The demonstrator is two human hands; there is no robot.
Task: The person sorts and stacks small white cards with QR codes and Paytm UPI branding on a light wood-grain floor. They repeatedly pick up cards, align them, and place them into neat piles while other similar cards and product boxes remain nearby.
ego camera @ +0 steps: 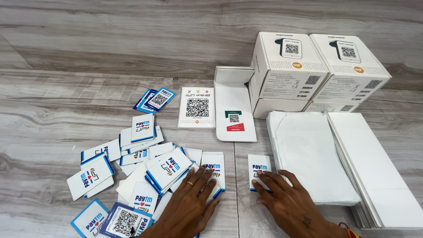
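My left hand [190, 203], with a ring on one finger, lies flat with fingers spread on a scattered pile of white and blue printed cards [145, 167]. Its fingertips rest on one upright white card [214, 169]. My right hand [286, 200] lies flat on the floor, its fingertips touching the lower edge of a single white and blue card [258, 167] that sits apart from the pile. Neither hand grips anything.
Two stacks of white paper envelopes [310, 154] [379, 167] lie to the right. Behind them stand white device boxes [286, 61] [352, 66]. A white code placard [197, 107] and an open white box lid [233, 110] lie on the grey wood-grain floor [66, 101].
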